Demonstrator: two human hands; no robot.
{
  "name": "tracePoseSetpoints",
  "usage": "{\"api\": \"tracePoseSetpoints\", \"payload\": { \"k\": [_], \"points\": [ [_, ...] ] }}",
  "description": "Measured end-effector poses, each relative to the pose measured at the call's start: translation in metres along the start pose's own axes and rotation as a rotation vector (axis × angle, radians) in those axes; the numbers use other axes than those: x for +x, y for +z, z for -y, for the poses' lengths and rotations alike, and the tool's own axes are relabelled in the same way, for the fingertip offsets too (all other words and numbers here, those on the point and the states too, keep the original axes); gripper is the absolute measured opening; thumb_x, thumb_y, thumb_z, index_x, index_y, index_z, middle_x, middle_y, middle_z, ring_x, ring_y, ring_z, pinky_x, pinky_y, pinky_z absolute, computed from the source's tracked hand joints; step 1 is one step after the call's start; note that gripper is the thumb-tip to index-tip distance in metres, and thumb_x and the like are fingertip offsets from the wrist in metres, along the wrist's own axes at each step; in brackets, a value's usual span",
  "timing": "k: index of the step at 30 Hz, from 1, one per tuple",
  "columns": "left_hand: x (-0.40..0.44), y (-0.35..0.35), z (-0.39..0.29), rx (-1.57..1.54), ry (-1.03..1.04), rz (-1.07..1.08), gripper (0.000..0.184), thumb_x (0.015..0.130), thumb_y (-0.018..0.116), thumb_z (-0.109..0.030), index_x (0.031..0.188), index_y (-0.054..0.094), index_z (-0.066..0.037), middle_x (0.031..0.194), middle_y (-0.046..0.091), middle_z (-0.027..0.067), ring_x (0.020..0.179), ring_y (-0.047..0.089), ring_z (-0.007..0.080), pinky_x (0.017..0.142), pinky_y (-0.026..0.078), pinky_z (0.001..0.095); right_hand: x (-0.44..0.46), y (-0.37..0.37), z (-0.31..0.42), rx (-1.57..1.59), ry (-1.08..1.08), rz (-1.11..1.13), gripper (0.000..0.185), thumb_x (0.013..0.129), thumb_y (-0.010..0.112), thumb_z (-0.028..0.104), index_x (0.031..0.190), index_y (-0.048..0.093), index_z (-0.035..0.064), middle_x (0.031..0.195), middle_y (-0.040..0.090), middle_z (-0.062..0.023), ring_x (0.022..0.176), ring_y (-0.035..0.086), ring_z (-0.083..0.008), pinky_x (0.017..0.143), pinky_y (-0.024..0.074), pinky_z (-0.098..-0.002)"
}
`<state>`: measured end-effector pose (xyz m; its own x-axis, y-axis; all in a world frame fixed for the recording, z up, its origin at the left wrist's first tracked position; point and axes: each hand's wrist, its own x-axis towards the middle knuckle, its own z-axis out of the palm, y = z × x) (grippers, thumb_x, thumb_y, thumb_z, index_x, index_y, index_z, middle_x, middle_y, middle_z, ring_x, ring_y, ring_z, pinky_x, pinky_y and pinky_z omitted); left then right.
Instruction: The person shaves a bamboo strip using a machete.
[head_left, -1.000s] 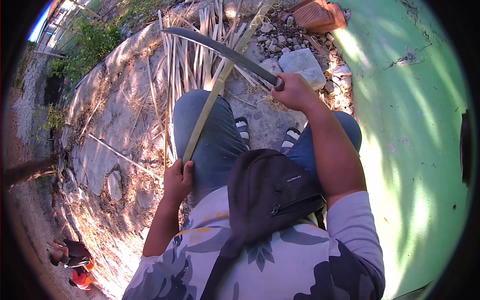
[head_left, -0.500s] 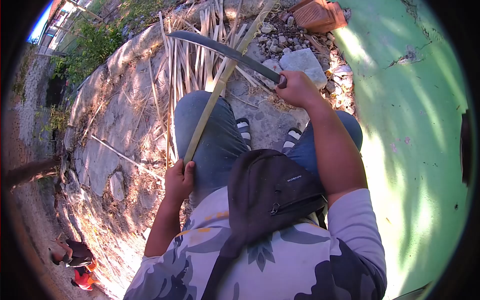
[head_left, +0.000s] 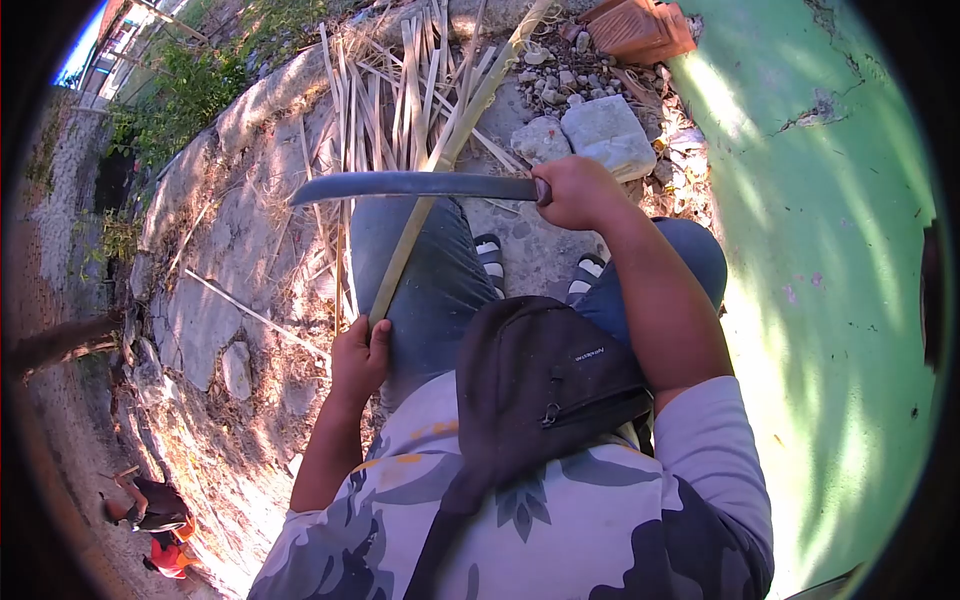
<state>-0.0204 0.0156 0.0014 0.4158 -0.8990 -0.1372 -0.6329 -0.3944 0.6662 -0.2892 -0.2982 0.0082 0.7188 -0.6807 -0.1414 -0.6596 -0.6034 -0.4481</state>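
My right hand (head_left: pixel 582 193) is wrapped round the handle of a machete (head_left: pixel 420 184). Its long dark blade points left, lying across the line of a pale green bamboo strip (head_left: pixel 405 246); whether blade and strip touch I cannot tell. My left hand (head_left: pixel 360 357) grips the near end of that strip beside my left thigh. From there the strip slants up over the knee and away to the top, where thin shavings (head_left: pixel 487 97) curl off its edge. Past my knees lies a pile of split bamboo strips (head_left: pixel 410 105).
A pale stone block (head_left: pixel 608 138), rubble and orange bricks (head_left: pixel 640 32) lie ahead to the right. A green wall (head_left: pixel 810 300) runs along my right side. A black bag (head_left: pixel 545 385) hangs on my chest. Two people (head_left: pixel 158 507) are far off at lower left.
The machete has come down the strip towards me, and its blade has swung from slanting up-left to nearly level. My left hand stays in place on the strip.
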Motion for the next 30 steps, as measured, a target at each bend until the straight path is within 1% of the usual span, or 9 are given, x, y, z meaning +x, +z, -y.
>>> {"api": "tracePoseSetpoints", "payload": {
  "k": [3, 6, 9, 12, 18, 21, 24, 30],
  "points": [
    [0.003, 0.001, 0.003, 0.01, 0.013, -0.001, 0.045, 0.103, 0.059, -0.042, 0.084, 0.06, -0.001, 0.057, 0.055, 0.0155, 0.049, 0.056, 0.03, 0.05, 0.042, 0.0407, 0.007, 0.005, -0.022, 0.183, 0.169, -0.102, 0.023, 0.081, 0.065, 0.022, 0.099, 0.074, 0.0108, 0.09, 0.072, -0.0185, 0.09, 0.069, -0.0397, 0.08, 0.0548, -0.0489],
    [0.002, 0.001, 0.005, -0.002, 0.021, 0.0, 0.044, 0.103, 0.059, -0.042, 0.086, 0.061, -0.001, 0.057, 0.055, 0.0152, 0.049, 0.056, 0.0291, 0.051, 0.042, 0.0401, 0.004, 0.002, -0.033, 0.289, 0.136, -0.229, 0.029, 0.078, 0.075, 0.02, 0.099, 0.07, 0.0008, 0.08, 0.07, -0.0191, 0.074, 0.069, -0.035, 0.071, 0.0536, -0.0425],
    [0.001, 0.001, 0.002, -0.015, 0.023, -0.003, 0.044, 0.103, 0.059, -0.042, 0.087, 0.061, -0.001, 0.057, 0.055, 0.0144, 0.049, 0.055, 0.0277, 0.051, 0.042, 0.0396, 0.004, 0.007, -0.027, 0.308, 0.155, -0.19, 0.023, 0.083, 0.067, 0.025, 0.093, 0.07, 0.0047, 0.089, 0.071, -0.0223, 0.089, 0.068, -0.0408, 0.08, 0.0541, -0.0486],
    [0.001, 0.002, -0.001, -0.035, 0.002, 0.001, 0.044, 0.103, 0.059, -0.042, 0.087, 0.061, -0.001, 0.056, 0.054, 0.0136, 0.049, 0.054, 0.0263, 0.051, 0.042, 0.0392, 0.004, 0.016, -0.021, 0.329, 0.12, -0.192, 0.023, 0.08, 0.07, 0.024, 0.093, 0.069, 0.0041, 0.089, 0.071, -0.0211, 0.089, 0.069, -0.04, 0.079, 0.0542, -0.048],
    [0.001, 0.002, 0.008, -0.009, 0.016, -0.003, 0.044, 0.103, 0.059, -0.041, 0.083, 0.059, -0.001, 0.056, 0.054, 0.0126, 0.048, 0.053, 0.0246, 0.051, 0.042, 0.0388, 0.006, 0.008, -0.019, 0.262, 0.084, -0.097, 0.022, 0.079, 0.072, 0.02, 0.094, 0.069, 0.005, 0.088, 0.071, -0.0186, 0.088, 0.069, -0.0382, 0.079, 0.0546, -0.0459],
    [0.001, 0.002, 0.005, -0.014, 0.014, -0.002, 0.045, 0.103, 0.059, -0.041, 0.082, 0.058, -0.001, 0.056, 0.053, 0.0125, 0.048, 0.052, 0.0244, 0.05, 0.041, 0.0391, 0.005, 0.012, -0.021, 0.292, 0.022, -0.158, 0.025, 0.081, 0.076, 0.02, 0.095, 0.068, 0.0011, 0.077, 0.068, -0.0171, 0.075, 0.068, -0.036, 0.071, 0.0525, -0.0423],
    [0.002, 0.002, 0.003, -0.037, 0.014, -0.006, 0.046, 0.103, 0.059, -0.042, 0.081, 0.057, -0.001, 0.055, 0.052, 0.0123, 0.048, 0.052, 0.0244, 0.05, 0.041, 0.0391, 0.005, 0.009, -0.019, 0.304, 0.084, -0.092, 0.023, 0.079, 0.073, 0.021, 0.095, 0.069, 0.0054, 0.088, 0.072, -0.0161, 0.087, 0.07, -0.0364, 0.079, 0.0553, -0.0447],
    [0.002, 0.002, 0.003, -0.014, 0.024, -0.009, 0.047, 0.103, 0.059, -0.042, 0.08, 0.056, -0.001, 0.055, 0.051, 0.0122, 0.048, 0.051, 0.0245, 0.051, 0.041, 0.0391, 0.007, 0.014, -0.021, 0.274, 0.069, -0.116, 0.022, 0.079, 0.074, 0.022, 0.095, 0.07, 0.0056, 0.087, 0.072, -0.016, 0.086, 0.07, -0.0368, 0.078, 0.0555, -0.0447]
  ]
}}
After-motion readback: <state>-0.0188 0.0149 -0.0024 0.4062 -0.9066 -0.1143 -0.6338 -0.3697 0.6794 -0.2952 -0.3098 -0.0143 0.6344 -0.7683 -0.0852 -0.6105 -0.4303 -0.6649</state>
